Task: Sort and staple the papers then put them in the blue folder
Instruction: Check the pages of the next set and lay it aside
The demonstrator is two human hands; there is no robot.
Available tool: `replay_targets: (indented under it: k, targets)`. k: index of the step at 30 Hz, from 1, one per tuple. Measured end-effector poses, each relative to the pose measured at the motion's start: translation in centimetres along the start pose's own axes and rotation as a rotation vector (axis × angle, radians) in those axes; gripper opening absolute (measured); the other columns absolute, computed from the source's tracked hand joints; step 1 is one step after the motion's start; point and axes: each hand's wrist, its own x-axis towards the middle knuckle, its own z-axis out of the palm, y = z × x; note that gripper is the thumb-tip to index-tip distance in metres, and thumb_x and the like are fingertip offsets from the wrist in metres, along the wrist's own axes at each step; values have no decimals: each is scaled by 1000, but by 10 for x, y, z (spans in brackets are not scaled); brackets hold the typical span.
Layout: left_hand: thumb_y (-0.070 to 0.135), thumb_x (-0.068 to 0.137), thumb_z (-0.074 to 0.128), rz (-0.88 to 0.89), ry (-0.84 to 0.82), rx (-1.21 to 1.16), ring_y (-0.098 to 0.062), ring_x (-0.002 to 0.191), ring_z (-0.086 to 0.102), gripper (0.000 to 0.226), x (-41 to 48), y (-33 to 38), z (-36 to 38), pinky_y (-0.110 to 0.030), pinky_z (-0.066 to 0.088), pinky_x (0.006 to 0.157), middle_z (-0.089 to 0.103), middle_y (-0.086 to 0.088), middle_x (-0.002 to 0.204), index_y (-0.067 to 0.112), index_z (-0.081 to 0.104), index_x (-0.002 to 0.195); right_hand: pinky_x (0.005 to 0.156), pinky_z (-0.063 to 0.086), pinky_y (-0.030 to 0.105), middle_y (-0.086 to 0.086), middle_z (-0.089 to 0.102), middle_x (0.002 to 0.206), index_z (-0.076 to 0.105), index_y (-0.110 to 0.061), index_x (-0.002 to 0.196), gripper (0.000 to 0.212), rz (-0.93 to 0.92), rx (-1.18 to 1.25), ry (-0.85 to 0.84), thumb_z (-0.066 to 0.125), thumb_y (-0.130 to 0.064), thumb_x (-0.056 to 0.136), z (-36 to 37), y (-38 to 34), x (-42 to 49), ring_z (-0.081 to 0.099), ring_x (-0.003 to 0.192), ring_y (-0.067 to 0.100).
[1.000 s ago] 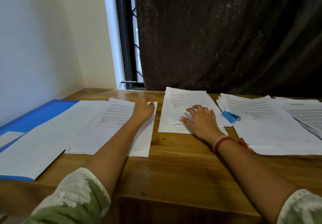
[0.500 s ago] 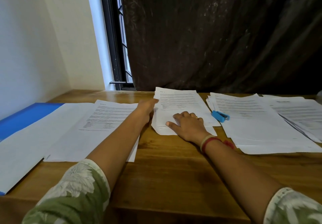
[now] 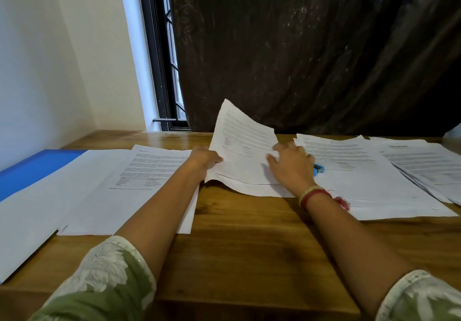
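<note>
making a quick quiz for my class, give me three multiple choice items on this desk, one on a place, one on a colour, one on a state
1. The stapler lies: A) on the floor B) on the windowsill C) on papers beside the right hand.
2. The wristband is: A) red B) green C) black.
3. The top sheet of the middle pile is: A) flat B) held up by the left hand C) crumpled.
Answers: C, it pokes out just right of that hand; A, red thread circles the right wrist; B, the hand grips its left edge, tilting it up.
</note>
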Motion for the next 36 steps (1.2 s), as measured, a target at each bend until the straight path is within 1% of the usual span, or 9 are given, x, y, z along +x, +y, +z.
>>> replay_targets:
  k: [6,12,20,22,24,27,30,32,36]
  targets:
    - [7,88,65,20,-6,-167,-30,109,58,40,11,-2,-28,-46,49,96,60,-14,123,6,54,127,113,22,56,12,44,146,39,-18,141,55,374,-85,-58,52,-46,95,-6,61,9,42,133,35]
    - [-1,92,58,85,-52,-388,-29,103,60,42,3,-3,-31,-34,51,70,61,-12,125,7,52,133,106,32,47,12,62,125,49,-16,131,44,380,39,31,55,-41,96,-5,68,10,58,113,33]
    - [4,93,58,68,-198,-378,-24,86,61,36,-10,-4,-14,-33,51,60,63,-8,106,12,54,128,112,25,53,14,57,131,48,-13,131,45,459,-134,39,52,-42,97,-5,87,10,52,123,35]
    - [6,92,61,97,-183,-344,-26,94,62,38,-7,-6,-13,-38,56,71,63,-8,117,14,55,129,110,34,46,16,51,138,49,-9,134,46,371,20,164,47,-40,99,-11,79,12,49,126,34]
    - [9,90,65,106,-197,-313,-29,103,62,42,-6,-7,-15,-46,55,86,63,-8,123,17,55,130,102,40,38,13,50,138,50,-10,132,45,364,562,204,43,-41,101,-25,64,16,50,119,29]
    - [10,90,64,121,-283,-266,-30,105,63,41,-7,-8,-15,-47,54,88,65,-8,120,19,56,129,99,43,38,-1,58,123,49,-23,125,45,444,1241,-127,37,-57,98,-45,44,15,54,109,22]
    - [11,89,66,114,-353,-218,-30,108,63,41,-6,-12,-15,-53,51,94,65,-7,121,22,57,127,106,42,45,-7,61,121,54,-30,111,35,361,1177,-241,45,-58,94,-45,43,13,56,116,22]
    - [8,88,66,116,-411,-187,-31,111,63,42,-5,-13,-16,-55,49,95,65,-6,123,21,56,127,103,45,51,3,66,117,58,-28,94,14,306,1038,-187,50,-38,98,-44,41,11,61,111,29]
    - [4,91,61,64,-464,-181,-28,103,66,31,-8,-8,-21,-44,57,82,68,-6,115,17,57,120,103,45,51,3,66,101,55,-27,85,15,264,1022,-255,50,-26,99,-42,36,5,60,109,33]
